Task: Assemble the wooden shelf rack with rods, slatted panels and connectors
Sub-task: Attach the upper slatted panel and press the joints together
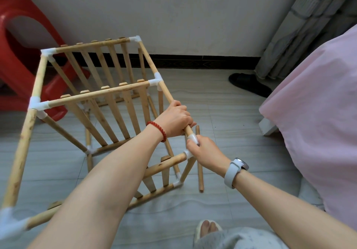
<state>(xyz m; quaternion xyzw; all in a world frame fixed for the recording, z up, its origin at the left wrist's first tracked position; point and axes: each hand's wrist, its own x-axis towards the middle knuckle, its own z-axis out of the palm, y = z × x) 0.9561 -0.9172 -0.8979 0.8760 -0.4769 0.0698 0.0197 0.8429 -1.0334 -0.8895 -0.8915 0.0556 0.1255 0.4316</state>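
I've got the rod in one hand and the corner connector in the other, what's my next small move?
Probably press the white connector, pinched by your right hand, further onto the rod end while the left hand steadies it; some of the rod's tip seems exposed.

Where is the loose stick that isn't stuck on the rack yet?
The loose rod lies on the floor tiles right of centre in the head view, just right of the rack and partly hidden by the right hand.
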